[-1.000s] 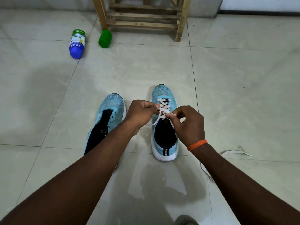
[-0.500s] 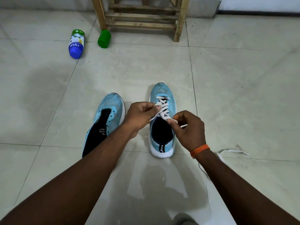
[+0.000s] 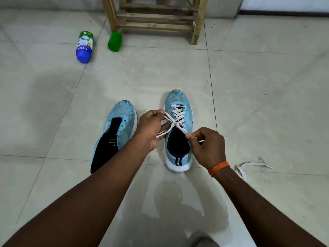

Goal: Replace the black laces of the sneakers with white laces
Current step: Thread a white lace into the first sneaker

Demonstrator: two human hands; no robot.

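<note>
lace (image 3: 175, 123) white — ends pinched | left hand (image 3: 151, 126) | right hand (image 3: 209, 146)

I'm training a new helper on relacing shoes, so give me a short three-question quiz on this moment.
1. True or false: the unlaced sneaker has a black lace in it.
2. What is the left hand pinching? A) an end of the white lace of the laced sneaker; B) the powder bottle; C) a heel tab.
3. Fill in: the spare white lace lies on the floor on the person's ___ side.
Key: 1 false; 2 A; 3 right.
</note>
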